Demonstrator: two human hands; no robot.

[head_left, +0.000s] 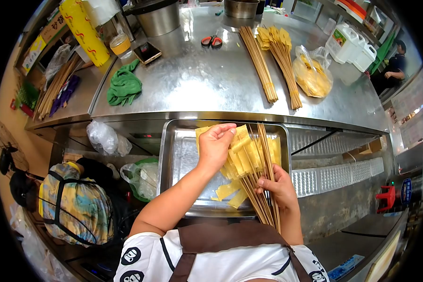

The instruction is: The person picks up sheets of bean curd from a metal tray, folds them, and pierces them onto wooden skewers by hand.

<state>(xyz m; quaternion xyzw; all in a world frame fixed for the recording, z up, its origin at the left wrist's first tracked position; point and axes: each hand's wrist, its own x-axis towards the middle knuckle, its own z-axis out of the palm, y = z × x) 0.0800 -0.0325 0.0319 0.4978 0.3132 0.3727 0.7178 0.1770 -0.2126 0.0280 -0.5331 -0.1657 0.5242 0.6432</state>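
In front of me a metal tray (176,164) holds yellow sheets, which look like tofu skin (244,157), several of them threaded on wooden skewers (261,209). My left hand (214,146) is over the tray's middle, its thumb and fingers pinched at the edge of a yellow tofu skin sheet (241,137). The fingertips partly hide that contact. My right hand (279,188) is closed around bare wooden skewers (266,152) at the tray's right side, pointing away from me. Loose yellow pieces (228,189) lie near the tray's front.
On the steel table (188,84) lie two skewer bundles (258,63), (282,66), a bag of yellow sheets (312,75), scissors (211,41), a phone (147,52) and a green cloth (124,83). A person (75,202) crouches at left; another person (392,68) is far right.
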